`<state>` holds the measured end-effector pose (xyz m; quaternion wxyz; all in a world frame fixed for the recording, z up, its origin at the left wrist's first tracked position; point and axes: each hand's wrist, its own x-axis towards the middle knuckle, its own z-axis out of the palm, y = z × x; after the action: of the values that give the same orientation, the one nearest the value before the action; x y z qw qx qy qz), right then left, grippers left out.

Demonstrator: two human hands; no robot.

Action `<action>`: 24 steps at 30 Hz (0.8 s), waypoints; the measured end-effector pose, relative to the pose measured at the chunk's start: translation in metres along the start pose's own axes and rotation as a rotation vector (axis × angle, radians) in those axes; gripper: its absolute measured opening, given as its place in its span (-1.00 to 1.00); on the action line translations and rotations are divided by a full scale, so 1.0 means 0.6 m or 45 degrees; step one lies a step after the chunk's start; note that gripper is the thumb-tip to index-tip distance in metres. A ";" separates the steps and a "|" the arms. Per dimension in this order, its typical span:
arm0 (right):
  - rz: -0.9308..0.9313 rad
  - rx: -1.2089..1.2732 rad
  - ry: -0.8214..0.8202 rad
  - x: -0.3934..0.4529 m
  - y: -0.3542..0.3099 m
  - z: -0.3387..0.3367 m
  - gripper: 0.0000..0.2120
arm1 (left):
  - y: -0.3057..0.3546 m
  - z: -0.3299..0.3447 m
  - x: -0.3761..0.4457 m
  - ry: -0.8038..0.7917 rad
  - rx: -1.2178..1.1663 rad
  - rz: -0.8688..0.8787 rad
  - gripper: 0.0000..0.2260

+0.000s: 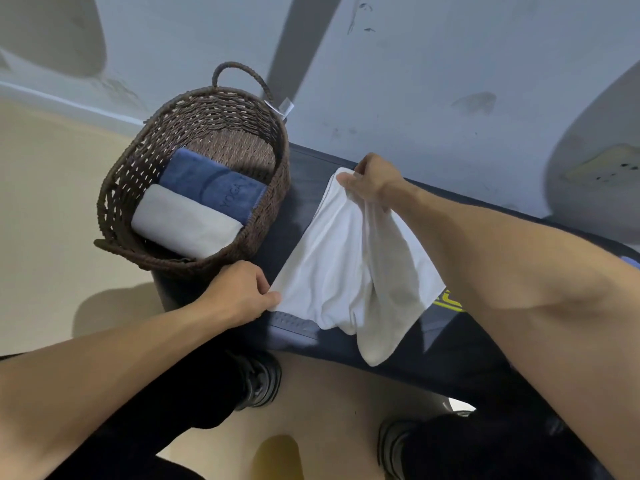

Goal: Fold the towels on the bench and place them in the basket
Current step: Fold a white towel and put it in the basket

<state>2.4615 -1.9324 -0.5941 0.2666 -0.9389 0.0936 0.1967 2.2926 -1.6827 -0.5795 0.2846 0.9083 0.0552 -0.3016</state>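
A white towel point(332, 258) lies partly spread on the dark bench point(433, 351), with one end drooping over the bench's near edge. My left hand point(239, 292) pinches the towel's near left corner. My right hand point(372, 180) grips its far corner and lifts a fold of it off the bench. On the bench's left end stands a dark brown woven basket point(114, 195). Inside it lie a folded blue towel point(207, 185) and a folded white towel point(183, 223), side by side.
A pale blue wall point(415, 81) runs right behind the bench. The floor point(45, 220) is beige. My legs and dark shoes point(259, 379) stand close to the bench's near edge. A yellow marking point(448, 301) shows on the bench beside the towel.
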 end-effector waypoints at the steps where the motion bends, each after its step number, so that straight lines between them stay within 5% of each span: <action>1: -0.023 0.045 0.032 -0.007 0.003 -0.006 -0.70 | 0.002 0.000 0.001 0.011 -0.036 -0.013 -0.82; 7: -0.079 -0.176 0.160 -0.139 0.048 -0.077 -0.80 | 0.007 -0.001 0.006 -0.053 -0.076 -0.069 -0.67; 9: 0.161 -0.235 -0.112 -0.203 0.072 -0.089 -0.77 | 0.011 -0.005 0.006 -0.054 -0.018 -0.065 -0.66; 12: 0.690 0.002 -0.868 -0.313 0.101 -0.076 -0.65 | 0.019 -0.005 0.002 -0.050 0.023 -0.046 -0.73; 14: 0.686 0.003 -0.970 -0.373 0.111 -0.039 -0.60 | 0.025 -0.005 -0.001 -0.045 0.045 -0.033 -0.77; 20: 0.400 0.325 0.003 -0.447 0.102 0.096 -0.77 | 0.036 0.000 -0.007 -0.092 0.080 -0.112 -0.91; 24: 0.319 0.692 0.329 -0.459 0.113 0.126 -0.78 | 0.031 0.005 -0.012 -0.088 0.077 -0.119 -0.89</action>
<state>2.1695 -1.9292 -0.5689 0.4669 -0.8318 0.2907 0.0750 2.2905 -1.6995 -0.5681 0.2442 0.9019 0.0786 -0.3474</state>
